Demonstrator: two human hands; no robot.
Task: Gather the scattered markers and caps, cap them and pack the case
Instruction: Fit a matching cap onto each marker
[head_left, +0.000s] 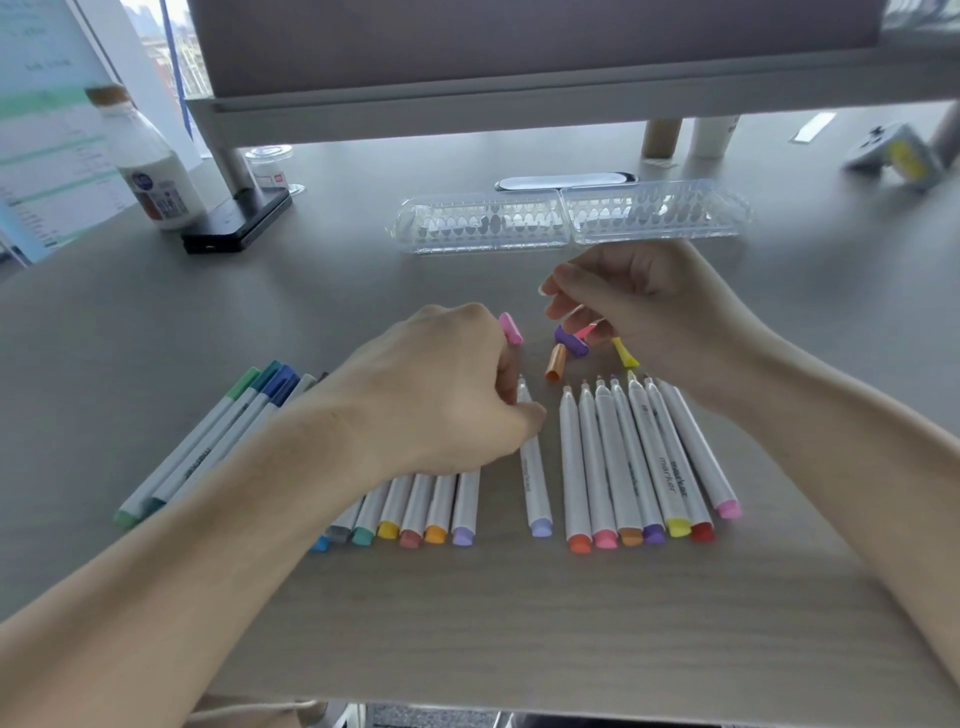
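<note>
My left hand (441, 395) pinches a single uncapped lavender-ended marker (535, 478) near its tip, in the gap between two rows. Several uncapped white markers (639, 457) lie side by side on the right. Capped markers (208, 447) lie fanned on the left, and more (436, 504) run under my left wrist. My right hand (649, 317) hovers over loose caps with curled fingers touching a red-pink cap (586, 329). A purple cap (570, 341), an orange cap (556, 362), a yellow cap (625, 353) and a pink cap (510, 328) lie there. The clear plastic case (566, 221) lies open behind.
A white bottle (153, 171) and a black box (239, 221) stand at the back left beside a monitor stand (228, 161). A grey and yellow object (898, 156) sits at the far right. The desk's front edge (519, 699) runs close below my forearms.
</note>
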